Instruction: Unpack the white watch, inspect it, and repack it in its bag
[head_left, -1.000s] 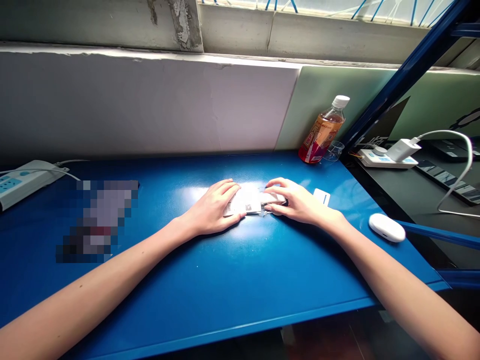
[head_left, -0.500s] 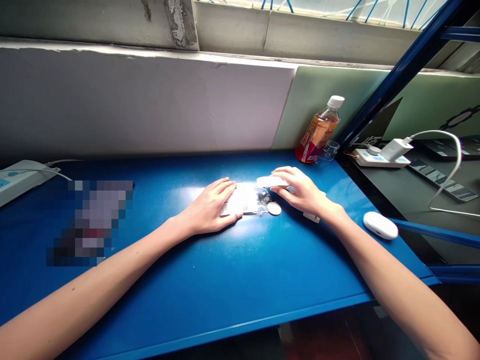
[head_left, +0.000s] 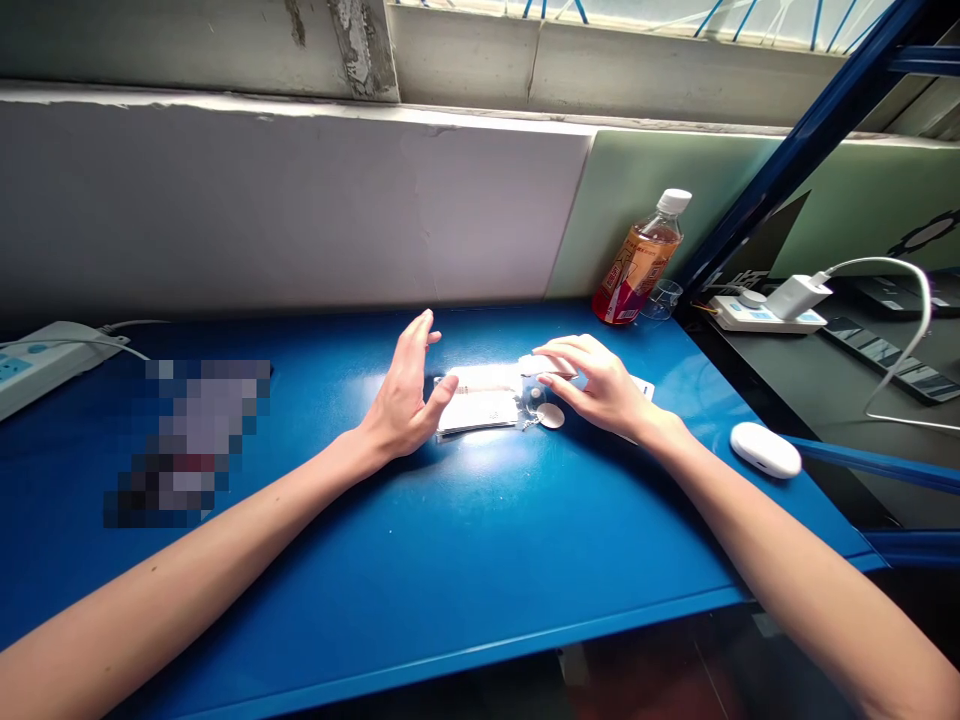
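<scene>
A flat white packet with printed labels (head_left: 480,403) lies in the middle of the blue table (head_left: 450,580). My left hand (head_left: 405,395) is raised on its edge just left of the packet, fingers stretched out, thumb near the packet's left end. My right hand (head_left: 600,385) rests at the packet's right end, fingertips pinched on a small white piece (head_left: 541,364). A small round metal tag on a ring (head_left: 549,416) lies on the table just below those fingers. A white card (head_left: 643,385) peeks out from behind my right hand.
A bottle of amber drink (head_left: 639,262) and a clear cup (head_left: 664,298) stand at the back right. A white oval case (head_left: 765,449) lies near the right edge. A power strip (head_left: 37,362) sits far left, another with a charger (head_left: 772,310) on the dark side table.
My left hand lifted off the packet and turned up on its edge. My right hand raised a small white piece off the packet's right end, uncovering the round tag.
</scene>
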